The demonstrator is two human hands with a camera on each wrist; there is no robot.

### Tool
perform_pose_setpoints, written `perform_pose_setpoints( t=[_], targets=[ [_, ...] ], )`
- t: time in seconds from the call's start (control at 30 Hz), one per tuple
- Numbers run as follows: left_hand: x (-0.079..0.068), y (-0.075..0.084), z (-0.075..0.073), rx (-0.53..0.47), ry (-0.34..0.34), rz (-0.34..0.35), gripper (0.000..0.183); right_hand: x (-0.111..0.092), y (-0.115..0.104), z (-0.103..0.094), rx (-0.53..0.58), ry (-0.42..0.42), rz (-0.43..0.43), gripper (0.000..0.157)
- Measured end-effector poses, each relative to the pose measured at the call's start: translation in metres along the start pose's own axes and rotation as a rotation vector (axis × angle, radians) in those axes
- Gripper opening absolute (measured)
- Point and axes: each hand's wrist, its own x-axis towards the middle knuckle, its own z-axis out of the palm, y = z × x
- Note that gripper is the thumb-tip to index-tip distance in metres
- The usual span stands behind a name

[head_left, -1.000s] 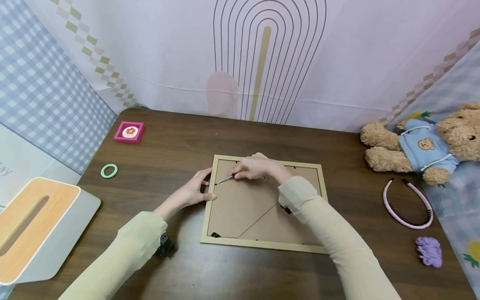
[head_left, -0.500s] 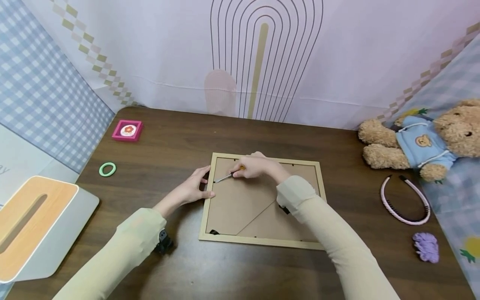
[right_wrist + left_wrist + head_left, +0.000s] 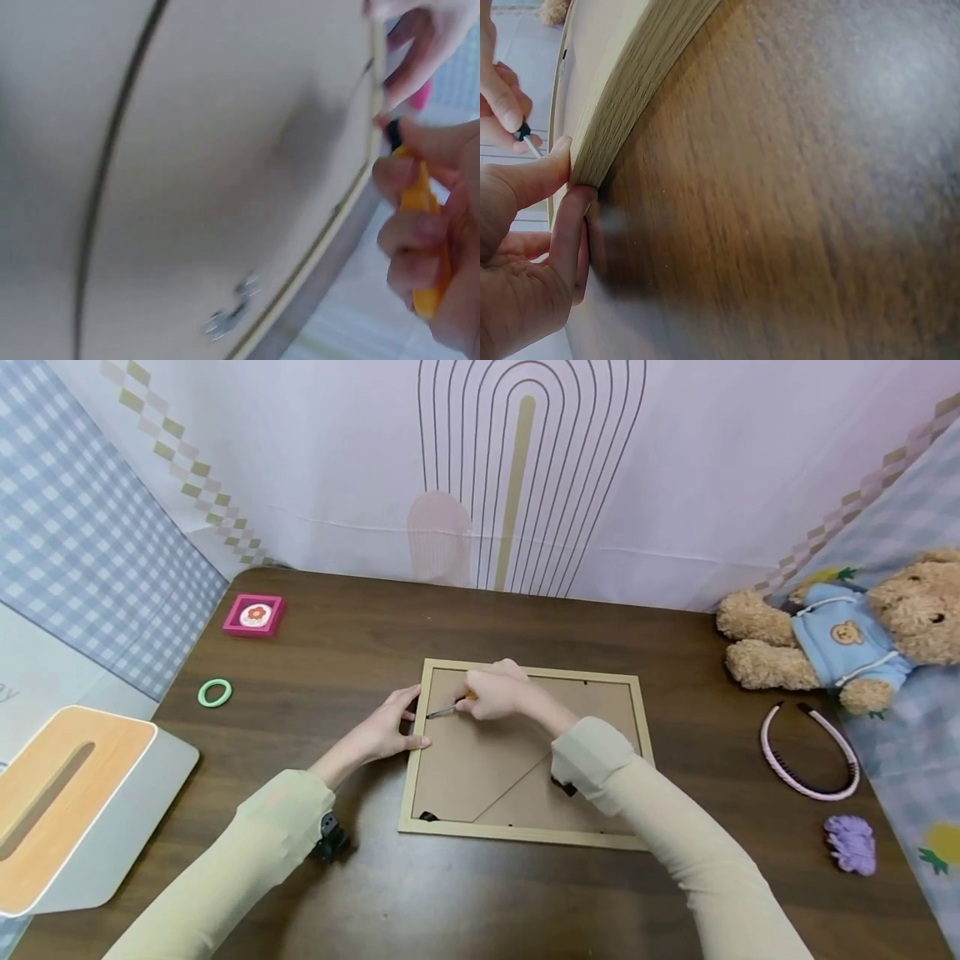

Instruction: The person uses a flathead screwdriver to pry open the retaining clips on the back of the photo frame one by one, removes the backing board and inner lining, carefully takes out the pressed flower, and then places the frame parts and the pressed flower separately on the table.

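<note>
On the counter, the left hand is pinching a face-down picture frame; the right hand is gripping a screwdriver, which, pushed hard, could be slipping into the left thumb. A tissue box is hiding its contents; beyond, a pink box is holding a flower disc.

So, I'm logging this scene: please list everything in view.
Frame: one, beige, centre
Screwdriver: one, yellow handle, over frame
Metal fittings: count unclear, silver, on frame
Small box: one, pink, back left
Ring: one, green, left
Slotted box: one, white/tan, front left
Teddy bear: one, tan, back right
Headband: one, pink, right
Scrunchie: one, purple, front right
Table: one, brown, underneath
Backdrop: one, whitish, behind
Checked cloths: two, blue-white, sides
Wrist devices: two, black, wrists
Sleeves: two, pale, front
Left hand: one, holding frame
Right hand: one, gripping screwdriver
</note>
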Motion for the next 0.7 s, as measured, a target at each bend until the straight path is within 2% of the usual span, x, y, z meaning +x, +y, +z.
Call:
perform_pose_setpoints(
  t=[0.1, 0.17, 0.27, 0.4, 0.43, 0.47, 0.57, 0.7],
  targets=[
    [0.001, 0.0, -0.001, -0.019, -0.004, 0.013, 0.083, -0.004, -0.022, -0.007, -0.03, 0.053, 0.094, 0.016],
    [0.003, -0.001, -0.002, -0.026, -0.002, 0.037, 0.083, -0.004, -0.036, -0.013, -0.043, 0.076, 0.174, 0.021],
    [0.009, -0.01, -0.001, -0.035, 0.005, 0.088, 0.085, 0.0, -0.054, -0.022, -0.106, 0.069, 0.277, 0.025],
    [0.011, -0.008, -0.003, -0.026, 0.009, 0.09, 0.085, 0.01, -0.07, -0.031, -0.246, 0.044, 0.28, 0.006],
    [0.012, -0.006, -0.003, -0.026, 0.01, 0.087, 0.083, 0.012, -0.074, -0.033, -0.278, 0.034, 0.27, 0.009],
    [0.009, 0.002, -0.005, -0.022, 0.004, 0.058, 0.079, 0.015, -0.076, -0.035, -0.307, 0.02, 0.261, 0.012],
    [0.011, 0.005, -0.004, -0.011, 0.004, 0.045, 0.075, 0.021, -0.078, -0.04, -0.365, -0.019, 0.236, 0.017],
    [0.014, 0.006, -0.001, -0.024, -0.004, 0.012, 0.078, 0.019, -0.054, -0.04, -0.371, -0.066, 0.176, 0.021]
  ],
)
